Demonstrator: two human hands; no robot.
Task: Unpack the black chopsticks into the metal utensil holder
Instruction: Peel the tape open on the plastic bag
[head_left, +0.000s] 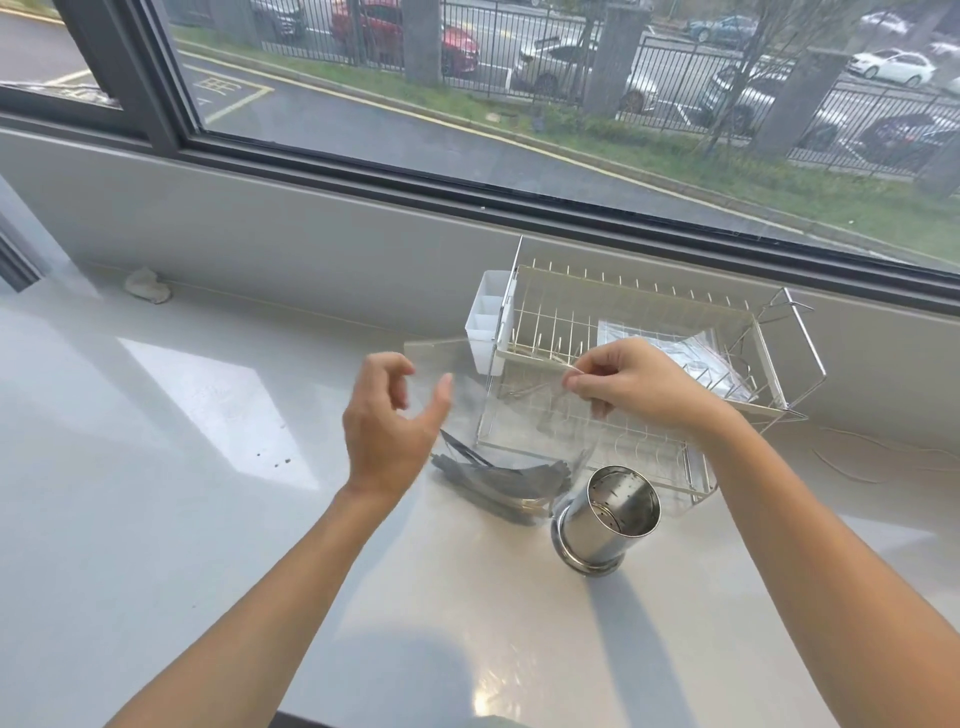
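Observation:
My right hand (639, 387) pinches the top edge of a clear plastic bag (524, 415) that hangs down toward the counter. The black chopsticks (498, 483) are a motion-blurred dark bundle at the bag's lower end, low over the white counter (208, 519), just left of the holder. I cannot tell whether they are inside the bag or just out of it. The metal utensil holder (610, 514), a perforated steel cylinder on a round base, stands empty in front of the dish rack. My left hand (389, 421) hovers at the bag's left side with fingers spread, gripping nothing.
A wire dish rack (649, 332) stands behind the holder, with a white plastic caddy (485, 322) clipped to its left end and a flat plastic packet (670, 348) inside. A crumpled wad (148, 286) lies by the wall at the left. The window sill runs behind.

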